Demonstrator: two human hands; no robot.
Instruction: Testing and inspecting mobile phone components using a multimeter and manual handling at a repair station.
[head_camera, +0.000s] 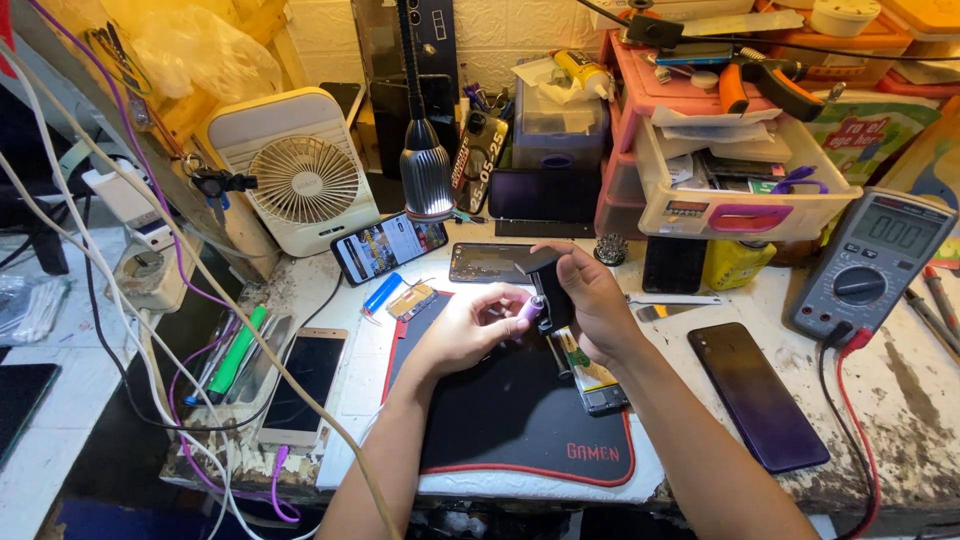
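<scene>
At upper right of the frame a white plastic drawer (745, 205) with a pink handle label stands on the bench (900, 400), a yellow box (735, 262) just below it. At centre, above the black red-edged mat (520, 420), the right hand (590, 305) is curled around a small black rectangular device (548, 290). The left hand (465, 330) is closed, pinching a small purple cylinder (529, 309) against the device.

One camera sits on the person's head, looking forward and down over a cluttered workbench (900, 400). It is close: both forearms enter from the bottom edge, the hands sit mid-frame above a black mat (510, 420), and the back wall closes the top.
</scene>
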